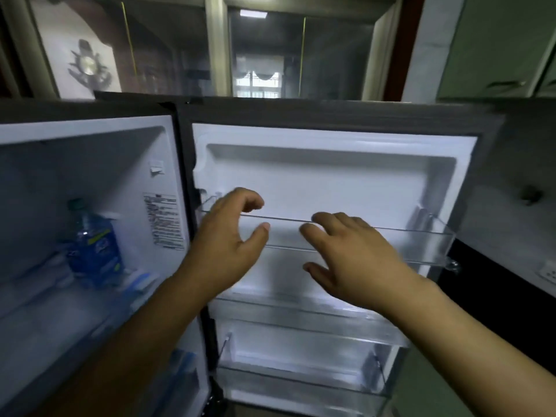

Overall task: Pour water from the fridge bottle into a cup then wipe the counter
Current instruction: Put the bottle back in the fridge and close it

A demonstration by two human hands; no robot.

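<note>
The fridge stands open in front of me. A clear water bottle with a blue label and a dark cap stands upright on a shelf in the left compartment. The open fridge door fills the middle, its clear door racks holding nothing. My left hand hovers in front of the door's left edge, fingers curled and apart, holding nothing. My right hand is spread flat in front of the upper door rack, also holding nothing. Both hands are to the right of the bottle. No cup or cloth is in view.
Lower door racks sit below my hands. A black counter edge with a white wall socket lies at the far right. Glass-fronted cabinets and a wall stand behind the fridge top.
</note>
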